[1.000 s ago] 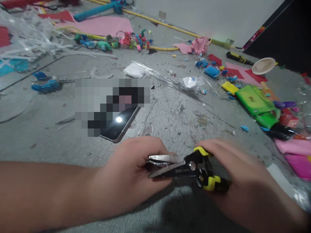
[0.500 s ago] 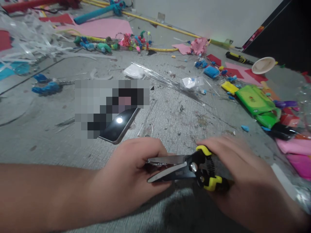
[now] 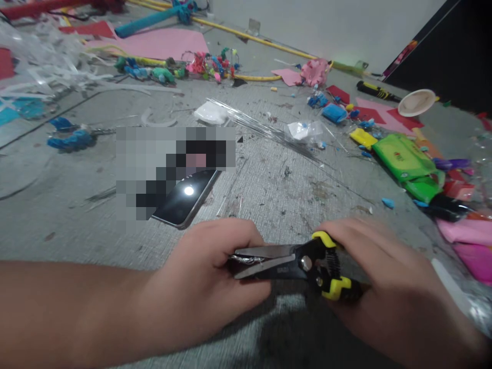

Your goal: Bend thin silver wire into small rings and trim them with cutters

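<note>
Blades of the cutters (image 3: 306, 263) have narrowed vs. half a sec. ago; hands & clutter otherwise approx. same spots. R hand (image 3: 388, 277) has the yellow-blk handles in its grip, blades pointing left; L hand (image 3: 215, 271) is curled into a fist round some silvery wire (image 3: 248, 259), its end showing betw. the blades, near centre. Prog.: wire's in position but prob. not cut through yet; can't tell how much is left, fist hides the rest. Surface: grey, streaky floor (image 3: 277, 200) w/ specks & scraps. Phone (image 3: 184, 200) lies just beyond L fist, part blurred out; farther, a bundle of thin wires (image 3: 265, 128). Far left: white strips (image 3: 38, 56), pink sheet (image 3: 165, 43). Right: green pack (image 3: 402, 159), w/ pale dish (image 3: 418, 103) farther back. Room: pale wall (image 3: 307, 25) at far side, blk panel (image 3: 442, 61) far right.
</note>
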`<control>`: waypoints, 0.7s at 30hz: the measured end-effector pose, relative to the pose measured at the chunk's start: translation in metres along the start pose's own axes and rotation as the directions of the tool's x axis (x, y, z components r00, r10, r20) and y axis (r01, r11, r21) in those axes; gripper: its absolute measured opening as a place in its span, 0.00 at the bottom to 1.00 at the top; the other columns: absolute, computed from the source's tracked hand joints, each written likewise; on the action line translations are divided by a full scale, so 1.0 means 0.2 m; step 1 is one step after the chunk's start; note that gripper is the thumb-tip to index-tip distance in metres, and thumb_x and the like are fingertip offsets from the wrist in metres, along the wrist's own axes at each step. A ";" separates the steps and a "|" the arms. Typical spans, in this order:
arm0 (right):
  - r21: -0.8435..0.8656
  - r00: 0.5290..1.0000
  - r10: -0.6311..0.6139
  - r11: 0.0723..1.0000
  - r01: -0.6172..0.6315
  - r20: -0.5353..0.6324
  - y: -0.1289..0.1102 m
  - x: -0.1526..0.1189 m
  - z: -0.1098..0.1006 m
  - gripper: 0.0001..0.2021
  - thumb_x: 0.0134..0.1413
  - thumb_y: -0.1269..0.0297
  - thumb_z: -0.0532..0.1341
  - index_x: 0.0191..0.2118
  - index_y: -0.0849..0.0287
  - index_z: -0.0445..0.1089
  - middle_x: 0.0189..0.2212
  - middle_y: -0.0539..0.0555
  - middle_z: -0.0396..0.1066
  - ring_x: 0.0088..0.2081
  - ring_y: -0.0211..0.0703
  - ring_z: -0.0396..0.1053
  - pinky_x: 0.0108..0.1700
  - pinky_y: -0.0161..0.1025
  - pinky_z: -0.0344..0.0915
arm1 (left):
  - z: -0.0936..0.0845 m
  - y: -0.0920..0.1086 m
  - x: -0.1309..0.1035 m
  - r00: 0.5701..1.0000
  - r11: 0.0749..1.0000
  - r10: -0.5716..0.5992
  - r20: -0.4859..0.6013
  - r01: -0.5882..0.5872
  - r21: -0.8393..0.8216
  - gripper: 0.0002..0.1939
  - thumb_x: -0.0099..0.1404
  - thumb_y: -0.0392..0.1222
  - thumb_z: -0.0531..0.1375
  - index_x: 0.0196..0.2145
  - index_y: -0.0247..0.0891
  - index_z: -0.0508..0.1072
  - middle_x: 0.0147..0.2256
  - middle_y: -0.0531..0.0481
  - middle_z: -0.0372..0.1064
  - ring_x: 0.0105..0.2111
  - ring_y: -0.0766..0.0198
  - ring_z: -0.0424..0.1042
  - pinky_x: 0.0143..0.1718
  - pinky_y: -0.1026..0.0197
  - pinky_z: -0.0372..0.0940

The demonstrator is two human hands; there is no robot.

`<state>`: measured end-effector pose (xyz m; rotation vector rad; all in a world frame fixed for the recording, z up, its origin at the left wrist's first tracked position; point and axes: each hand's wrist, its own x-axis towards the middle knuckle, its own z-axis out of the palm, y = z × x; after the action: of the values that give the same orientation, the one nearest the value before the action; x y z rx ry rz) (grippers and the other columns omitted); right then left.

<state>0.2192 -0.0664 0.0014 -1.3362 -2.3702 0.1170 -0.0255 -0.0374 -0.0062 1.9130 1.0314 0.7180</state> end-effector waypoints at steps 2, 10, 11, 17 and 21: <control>-0.010 1.000 -0.004 1.000 0.004 -0.008 0.00 0.00 0.00 0.12 0.51 0.74 0.61 0.43 0.58 0.67 0.37 0.57 0.73 0.37 0.52 0.71 0.37 0.47 0.64 | 0.00 0.00 0.00 1.000 1.000 0.011 0.007 -0.011 0.002 0.06 0.58 0.33 0.62 0.25 0.38 0.70 0.23 0.56 0.71 0.22 0.72 0.66 0.24 0.70 0.60; 0.002 1.000 -0.018 1.000 0.018 0.002 0.00 0.00 -0.01 0.12 0.52 0.74 0.60 0.44 0.59 0.67 0.38 0.58 0.73 0.39 0.52 0.70 0.38 0.47 0.65 | 0.01 -0.01 0.01 0.998 0.998 0.036 0.043 -0.034 -0.052 0.09 0.61 0.37 0.63 0.25 0.38 0.68 0.22 0.54 0.71 0.22 0.70 0.66 0.23 0.68 0.59; 0.005 1.000 -0.020 1.000 0.020 0.002 0.00 0.00 -0.01 0.12 0.52 0.74 0.60 0.44 0.59 0.67 0.38 0.58 0.73 0.39 0.52 0.70 0.38 0.47 0.65 | 0.01 -0.01 0.02 0.998 0.998 0.036 0.047 -0.033 -0.052 0.08 0.60 0.36 0.63 0.25 0.38 0.68 0.22 0.54 0.71 0.22 0.70 0.67 0.23 0.68 0.59; 0.006 1.000 -0.029 1.000 0.029 -0.004 0.00 0.00 -0.01 0.14 0.50 0.74 0.60 0.44 0.60 0.67 0.38 0.58 0.73 0.38 0.52 0.70 0.37 0.47 0.65 | 0.00 -0.01 0.02 0.997 0.999 0.029 0.068 -0.026 -0.047 0.07 0.60 0.36 0.62 0.26 0.38 0.68 0.23 0.53 0.72 0.23 0.69 0.68 0.23 0.67 0.60; 0.006 0.999 -0.034 0.999 0.034 -0.014 0.00 0.00 0.00 0.13 0.50 0.74 0.60 0.44 0.60 0.66 0.38 0.58 0.73 0.38 0.52 0.70 0.38 0.46 0.65 | 0.00 -0.02 0.01 0.998 0.997 0.043 0.052 -0.039 -0.071 0.06 0.60 0.36 0.62 0.26 0.38 0.69 0.24 0.53 0.73 0.24 0.68 0.69 0.24 0.67 0.61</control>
<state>0.2196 -0.0673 0.0019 -1.2894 -2.3774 0.1055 -0.0257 -0.0342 -0.0094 1.8878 0.9247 0.7127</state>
